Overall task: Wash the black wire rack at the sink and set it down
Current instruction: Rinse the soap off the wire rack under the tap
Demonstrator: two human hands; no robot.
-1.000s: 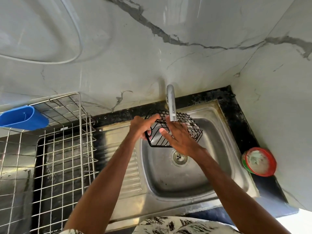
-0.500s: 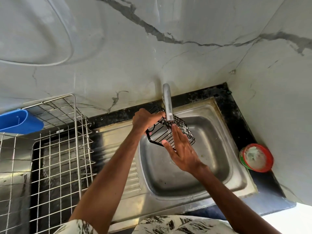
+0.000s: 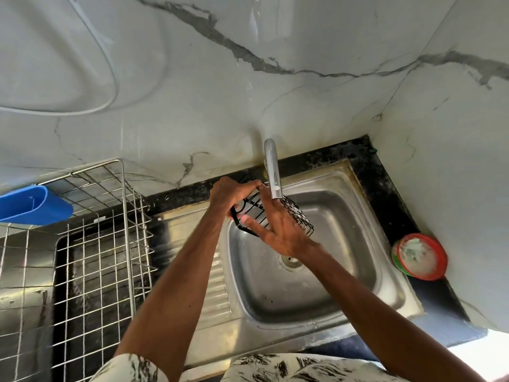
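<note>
1. Rack point(image 3: 298, 219) hangs tilted over the sink point(image 3: 344, 244), just under the tap point(image 3: 272, 172) (whether water runs, I cannot tell).
2. Left hand point(image 3: 230, 193) grips its left end, fingers curled round the wires.
3. Right hand point(image 3: 278, 230) lies against its near side, fingers straight and spread.
4. Sink is steel with a ribbed drainboard on the left, set in a black counter point(image 3: 385, 188) in a corner.
5. Wall point(image 3: 275, 92) is pale marble with dark veins.
6. Wire basket point(image 3: 91, 271) stands left of the sink, a blue holder point(image 3: 33, 205) at its far edge.
7. Red-rimmed tub point(image 3: 420, 256) sits right of the sink.
</note>
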